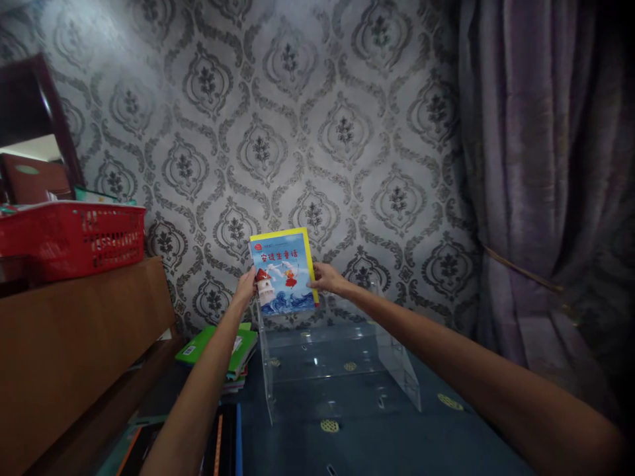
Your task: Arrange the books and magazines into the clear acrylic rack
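Note:
Both my hands hold a blue picture book [284, 271] upright, its front cover facing me. A yellow edge [311, 264] shows behind its top and right side; I cannot tell whether that is a second book. My left hand [245, 288] is closed on the left edge, and my right hand [325, 277] pinches the right edge. The book is at the back of a clear acrylic rack [322, 360] with stepped tiers, over its upper left part. Whether the book's bottom touches the rack cannot be told.
Left of the rack lies a stack of books with a green one [201, 345] on top. Nearer me are dark books [225, 436]. A red basket [106, 231] sits on a brown wooden box [89, 330]. Purple curtains [530, 132] hang at right, and a patterned wall [317, 132] stands behind.

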Demonstrator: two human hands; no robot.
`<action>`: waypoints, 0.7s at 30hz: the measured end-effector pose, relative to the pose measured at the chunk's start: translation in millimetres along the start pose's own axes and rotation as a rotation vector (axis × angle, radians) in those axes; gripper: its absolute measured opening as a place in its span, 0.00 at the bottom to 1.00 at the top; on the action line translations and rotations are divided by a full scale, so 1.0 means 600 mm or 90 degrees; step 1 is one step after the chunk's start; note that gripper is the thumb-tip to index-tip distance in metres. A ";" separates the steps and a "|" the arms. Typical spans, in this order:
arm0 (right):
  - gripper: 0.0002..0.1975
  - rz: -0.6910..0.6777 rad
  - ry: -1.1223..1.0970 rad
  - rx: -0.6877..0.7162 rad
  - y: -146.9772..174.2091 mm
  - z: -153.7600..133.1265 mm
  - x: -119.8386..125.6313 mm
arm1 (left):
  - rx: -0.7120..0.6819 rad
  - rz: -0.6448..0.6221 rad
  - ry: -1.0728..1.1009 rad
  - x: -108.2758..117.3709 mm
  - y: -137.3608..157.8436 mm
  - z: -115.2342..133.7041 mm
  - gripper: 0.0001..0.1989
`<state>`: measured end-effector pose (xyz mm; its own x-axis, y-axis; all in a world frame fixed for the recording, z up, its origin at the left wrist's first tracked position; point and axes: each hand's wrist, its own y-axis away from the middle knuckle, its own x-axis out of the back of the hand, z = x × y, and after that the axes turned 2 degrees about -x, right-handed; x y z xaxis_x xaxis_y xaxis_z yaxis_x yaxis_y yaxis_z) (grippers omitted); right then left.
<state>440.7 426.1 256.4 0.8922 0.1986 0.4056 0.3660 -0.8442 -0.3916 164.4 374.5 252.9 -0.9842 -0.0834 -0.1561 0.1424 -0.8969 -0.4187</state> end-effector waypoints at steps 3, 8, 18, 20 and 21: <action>0.21 -0.016 -0.005 -0.009 -0.003 0.001 0.008 | -0.018 -0.010 0.012 -0.005 0.000 -0.006 0.33; 0.16 -0.034 -0.024 -0.022 -0.005 0.001 0.013 | -0.025 -0.013 0.029 -0.011 0.000 -0.017 0.35; 0.16 -0.041 -0.064 -0.052 0.000 -0.007 0.011 | -0.017 0.043 0.049 -0.015 -0.011 -0.029 0.33; 0.15 -0.041 -0.072 -0.067 0.001 -0.010 0.011 | -0.014 0.047 0.051 -0.017 -0.011 -0.030 0.32; 0.15 -0.041 -0.077 -0.074 0.001 -0.011 0.012 | -0.013 0.048 0.052 -0.017 -0.011 -0.030 0.32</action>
<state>445.6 423.5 264.8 0.8955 0.3070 0.3222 0.3971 -0.8781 -0.2669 175.6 389.0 241.1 -0.9588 -0.1138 -0.2604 0.2186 -0.8806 -0.4203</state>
